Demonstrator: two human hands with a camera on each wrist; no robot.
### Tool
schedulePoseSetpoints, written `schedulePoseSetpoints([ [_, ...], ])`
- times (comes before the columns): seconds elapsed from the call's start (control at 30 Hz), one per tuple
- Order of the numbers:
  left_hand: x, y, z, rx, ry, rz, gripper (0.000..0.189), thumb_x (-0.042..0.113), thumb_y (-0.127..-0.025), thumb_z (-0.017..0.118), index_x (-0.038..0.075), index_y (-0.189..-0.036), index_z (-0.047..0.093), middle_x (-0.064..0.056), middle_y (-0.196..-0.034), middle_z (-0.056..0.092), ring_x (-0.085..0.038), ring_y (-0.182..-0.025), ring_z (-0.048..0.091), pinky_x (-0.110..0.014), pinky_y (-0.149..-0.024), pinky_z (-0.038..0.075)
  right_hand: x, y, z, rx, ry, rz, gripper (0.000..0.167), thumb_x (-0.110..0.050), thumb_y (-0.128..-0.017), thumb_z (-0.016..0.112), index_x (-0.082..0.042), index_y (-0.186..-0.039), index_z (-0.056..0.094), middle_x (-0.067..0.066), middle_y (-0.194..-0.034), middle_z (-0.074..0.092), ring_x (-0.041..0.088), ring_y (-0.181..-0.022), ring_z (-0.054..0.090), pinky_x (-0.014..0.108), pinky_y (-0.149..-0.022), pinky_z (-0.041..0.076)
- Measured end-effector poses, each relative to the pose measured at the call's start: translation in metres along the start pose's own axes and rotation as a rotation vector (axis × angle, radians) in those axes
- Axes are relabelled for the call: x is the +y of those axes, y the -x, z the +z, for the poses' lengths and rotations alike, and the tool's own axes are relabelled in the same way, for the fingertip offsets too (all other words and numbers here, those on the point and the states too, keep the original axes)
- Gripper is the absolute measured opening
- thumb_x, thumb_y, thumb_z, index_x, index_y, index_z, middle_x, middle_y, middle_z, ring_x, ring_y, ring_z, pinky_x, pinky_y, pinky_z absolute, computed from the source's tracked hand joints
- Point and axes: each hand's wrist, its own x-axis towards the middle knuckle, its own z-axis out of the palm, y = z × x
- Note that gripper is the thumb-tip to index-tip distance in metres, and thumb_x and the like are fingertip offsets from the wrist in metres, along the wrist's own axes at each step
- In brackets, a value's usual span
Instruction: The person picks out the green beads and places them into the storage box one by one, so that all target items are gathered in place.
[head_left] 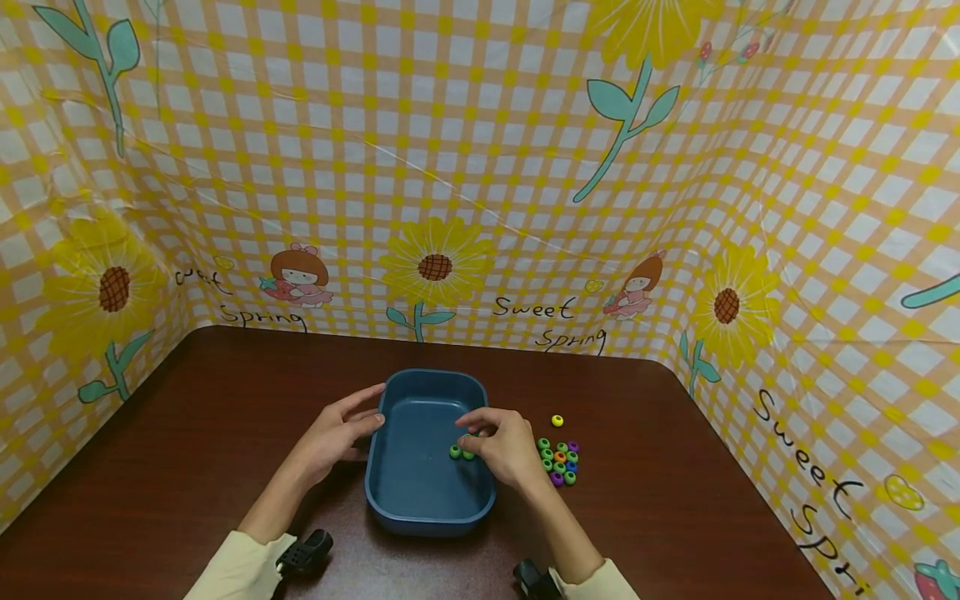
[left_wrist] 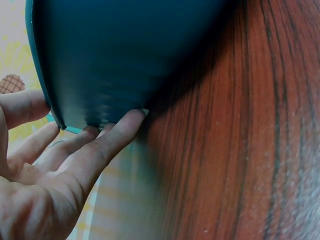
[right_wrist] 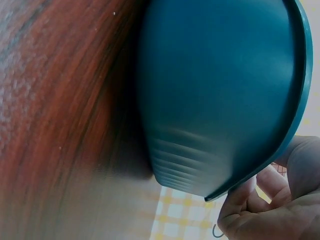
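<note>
A blue rectangular box [head_left: 430, 417] stands on the table, its open top facing up. At its left side my left hand [head_left: 333, 435] touches the rim and outer wall with extended fingers; the left wrist view shows these fingers against the wall [left_wrist: 115, 60]. My right hand [head_left: 504, 446] reaches over the right rim with bent fingers, its fingertips inside the box. Close below them lie green beads [head_left: 455, 452] on the box floor. Whether a bead sits between those fingertips is unclear, as the rim [right_wrist: 300, 100] covers them in the right wrist view.
Right of the box lies a cluster of several green, purple, orange and blue beads [head_left: 559, 457]. A single yellow bead [head_left: 557, 421] sits just beyond it. The dark wooden table [head_left: 652, 500] is bordered by a checked, flower-printed cloth [head_left: 480, 167] at the back and sides.
</note>
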Motion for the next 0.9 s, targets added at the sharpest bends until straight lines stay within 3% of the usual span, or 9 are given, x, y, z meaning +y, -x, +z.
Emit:
schedulePoseSetpoints([
  [0.3, 0.001, 0.0, 0.0, -0.001, -0.003, -0.002, 0.057, 0.017, -0.105, 0.056, 0.02, -0.158, 0.037, -0.026, -0.153, 0.047, -0.045, -0.137, 0.051, -0.058, -0.091, 0.057, -0.001, -0.001, 0.0, 0.001, 0.015, 0.002, 0.016, -0.007, -0.085, 0.08, -0.009, -0.101, 0.079, 0.001, -0.088, 0.072, 0.015, -0.077, 0.057, 0.029, -0.062, 0.051],
  [0.53, 0.0, 0.0, 0.0, 0.002, 0.007, -0.016, 0.057, 0.017, -0.105, 0.056, 0.021, -0.158, 0.037, -0.026, -0.153, 0.046, -0.044, -0.137, 0.05, -0.056, -0.091, 0.057, 0.001, 0.0, -0.004, -0.019, -0.035, 0.021, 0.018, -0.011, -0.085, 0.081, -0.01, -0.103, 0.08, 0.002, -0.09, 0.073, 0.016, -0.079, 0.063, 0.03, -0.064, 0.053],
  [0.73, -0.001, 0.0, 0.001, -0.001, 0.012, -0.015, 0.057, 0.016, -0.105, 0.056, 0.021, -0.158, 0.037, -0.026, -0.154, 0.046, -0.044, -0.138, 0.05, -0.055, -0.09, 0.058, 0.004, 0.0, -0.021, -0.012, -0.073, 0.057, 0.019, -0.013, -0.086, 0.081, -0.009, -0.104, 0.079, 0.001, -0.089, 0.074, 0.014, -0.084, 0.068, 0.029, -0.071, 0.056],
  [0.9, 0.0, -0.001, 0.001, 0.005, 0.01, -0.009, 0.057, 0.016, -0.104, 0.057, 0.02, -0.158, 0.038, -0.025, -0.153, 0.047, -0.044, -0.137, 0.051, -0.056, -0.09, 0.058, 0.005, -0.001, -0.042, 0.015, -0.072, 0.117, 0.022, -0.015, -0.086, 0.081, -0.012, -0.107, 0.079, 0.002, -0.094, 0.072, 0.016, -0.086, 0.066, 0.036, -0.075, 0.056],
])
